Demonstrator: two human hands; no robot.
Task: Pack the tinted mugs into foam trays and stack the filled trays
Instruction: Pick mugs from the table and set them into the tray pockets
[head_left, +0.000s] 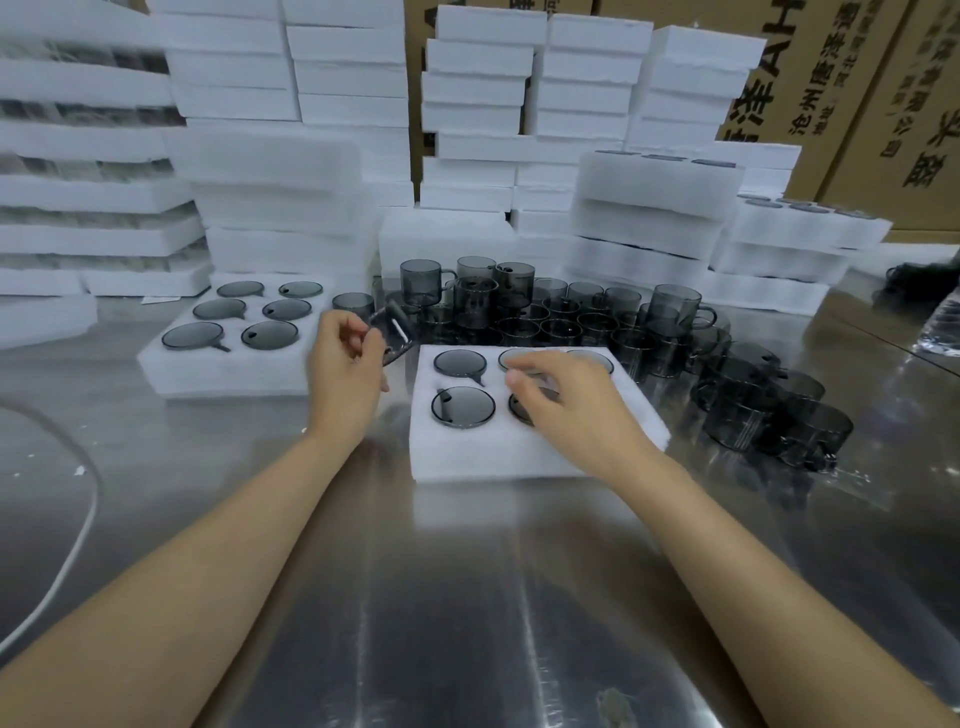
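The left hand (345, 364) pinches a smoky mug (392, 332), tilted, just left of the near foam tray (467, 457) on the steel table (467, 597). The right hand (571, 405) hangs curled over a seated mug (518, 409) in that tray; whether it grips it, I cannot tell. Loose mugs (561, 317) crowd behind.

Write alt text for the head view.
The left hand holds a tinted mug while the right hand is over a foam tray of mugs on a steel table. A full tray sits left; loose mugs and stacked foam trays lie behind.
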